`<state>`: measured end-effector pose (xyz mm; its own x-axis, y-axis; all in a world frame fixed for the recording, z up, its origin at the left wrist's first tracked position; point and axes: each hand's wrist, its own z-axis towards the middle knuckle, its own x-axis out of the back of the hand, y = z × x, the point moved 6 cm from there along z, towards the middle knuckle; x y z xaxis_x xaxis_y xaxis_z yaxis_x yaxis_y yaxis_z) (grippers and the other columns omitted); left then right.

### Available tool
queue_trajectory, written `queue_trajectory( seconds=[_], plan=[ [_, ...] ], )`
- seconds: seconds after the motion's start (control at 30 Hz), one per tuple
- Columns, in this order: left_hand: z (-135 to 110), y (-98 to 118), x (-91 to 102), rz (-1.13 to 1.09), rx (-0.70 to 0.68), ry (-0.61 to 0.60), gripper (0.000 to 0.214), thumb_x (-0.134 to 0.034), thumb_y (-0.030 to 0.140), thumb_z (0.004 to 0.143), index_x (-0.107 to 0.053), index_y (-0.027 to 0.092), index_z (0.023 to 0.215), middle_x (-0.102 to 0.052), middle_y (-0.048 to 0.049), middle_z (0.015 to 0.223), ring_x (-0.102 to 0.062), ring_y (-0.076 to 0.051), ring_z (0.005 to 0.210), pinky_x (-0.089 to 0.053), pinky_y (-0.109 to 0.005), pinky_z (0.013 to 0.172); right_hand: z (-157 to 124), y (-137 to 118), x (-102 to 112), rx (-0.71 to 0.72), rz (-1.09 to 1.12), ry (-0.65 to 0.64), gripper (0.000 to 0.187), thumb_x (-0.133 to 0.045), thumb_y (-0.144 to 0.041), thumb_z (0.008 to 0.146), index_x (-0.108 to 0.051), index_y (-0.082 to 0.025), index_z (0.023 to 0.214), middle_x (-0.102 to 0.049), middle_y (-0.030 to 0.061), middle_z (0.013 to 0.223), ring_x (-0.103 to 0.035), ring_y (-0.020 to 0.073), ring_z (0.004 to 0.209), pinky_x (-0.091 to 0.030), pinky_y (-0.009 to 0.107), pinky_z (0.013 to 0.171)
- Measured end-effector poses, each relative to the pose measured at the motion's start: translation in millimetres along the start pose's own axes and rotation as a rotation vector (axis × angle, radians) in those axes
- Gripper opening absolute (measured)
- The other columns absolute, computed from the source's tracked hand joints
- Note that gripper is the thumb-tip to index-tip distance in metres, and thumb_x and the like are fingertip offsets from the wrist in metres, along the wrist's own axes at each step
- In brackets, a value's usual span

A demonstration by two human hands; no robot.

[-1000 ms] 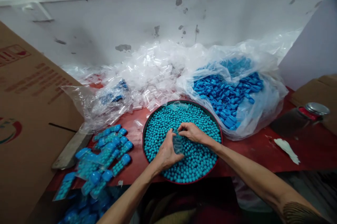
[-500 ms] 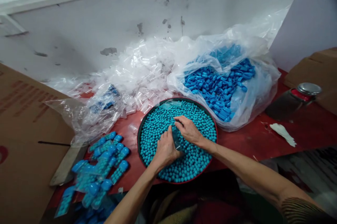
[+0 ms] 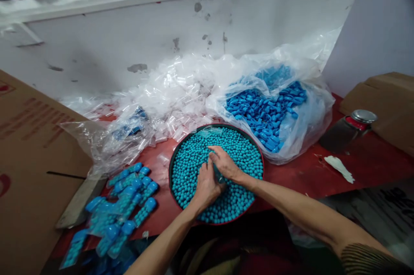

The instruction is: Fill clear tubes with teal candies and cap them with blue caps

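A round tray [image 3: 170, 176] with a dark inner wall and red outside is full of small turquoise beads [image 3: 189, 171]. My left hand [image 3: 207, 184] is low over the middle of the beads, closed around a small clear plastic container [image 3: 219, 176], most of it hidden by the fingers. Over the container's top end, my right hand [image 3: 226, 164] has its fingers bent and close together, touching or almost touching my left fingertips. Whatever lies under those right fingers is hidden. Another clear plastic piece [image 3: 211, 130] rests on the beads at the far rim.
Bead-filled clear containers with blue caps [image 3: 129, 195] lie piled on the red table [image 3: 161, 158] at left. Behind the tray are heaped clear plastic pieces [image 3: 181, 89] and a bag of blue caps [image 3: 258, 111]. A jar [image 3: 347, 130] stands right; a cardboard box [image 3: 35, 171] stands left.
My right hand has moved left and closer to my left hand, its fingers drawn nearer together. The left hand keeps its hold on the container. The camera view has shifted slightly.
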<state>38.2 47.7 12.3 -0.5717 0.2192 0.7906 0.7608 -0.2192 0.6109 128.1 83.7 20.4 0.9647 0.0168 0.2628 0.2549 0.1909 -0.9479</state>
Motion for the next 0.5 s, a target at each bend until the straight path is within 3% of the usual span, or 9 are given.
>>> queue_trajectory(
  seconds=[0.1, 0.2, 0.37, 0.5],
  plan=[
    [-7.2, 6.1, 10.7, -0.125, -0.063, 0.05, 0.095, -0.064, 0.026, 0.056, -0.009, 0.013, 0.133, -0.037, -0.0123, 0.117, -0.039, -0.025, 0.107, -0.034, -0.039, 0.092, -3.8, 6.3, 39.6, -0.035, -0.046, 0.167, 0.038, -0.036, -0.042, 0.083, -0.054, -0.015, 0.103, -0.054, 0.0086, 0.106, -0.047, 0.0176, 0.103, -0.031, 0.032, 0.095],
    [-17.7, 14.3, 23.5, -0.342, -0.115, 0.061, 0.099, -0.065, 0.028, 0.059, 0.0, 0.023, 0.133, -0.03, -0.0097, 0.126, -0.041, -0.023, 0.108, -0.039, -0.036, 0.088, -13.9, 17.5, 56.5, -0.089, 0.008, 0.188, 0.036, -0.04, -0.044, 0.081, -0.055, -0.016, 0.097, -0.057, 0.0066, 0.098, -0.051, 0.0186, 0.096, -0.035, 0.035, 0.09],
    [-33.6, 20.7, 34.7, -0.516, -0.124, 0.051, 0.104, -0.068, 0.029, 0.057, 0.005, 0.031, 0.132, -0.025, -0.0094, 0.131, -0.044, -0.024, 0.106, -0.046, -0.035, 0.08, -33.6, 24.6, 41.0, -0.271, 0.414, 0.224, 0.043, -0.033, -0.051, 0.081, -0.053, -0.016, 0.096, -0.059, 0.0087, 0.093, -0.054, 0.02, 0.095, -0.044, 0.034, 0.081],
    [-40.9, 25.0, 37.6, -0.488, -0.124, 0.047, 0.107, -0.067, 0.035, 0.056, 0.008, 0.027, 0.132, -0.026, -0.011, 0.132, -0.04, -0.027, 0.111, -0.044, -0.036, 0.083, -39.9, -5.0, 23.0, -0.215, 0.628, 0.2, 0.041, -0.031, -0.05, 0.083, -0.051, -0.017, 0.099, -0.058, 0.0092, 0.098, -0.052, 0.019, 0.099, -0.043, 0.033, 0.084]
  ],
)
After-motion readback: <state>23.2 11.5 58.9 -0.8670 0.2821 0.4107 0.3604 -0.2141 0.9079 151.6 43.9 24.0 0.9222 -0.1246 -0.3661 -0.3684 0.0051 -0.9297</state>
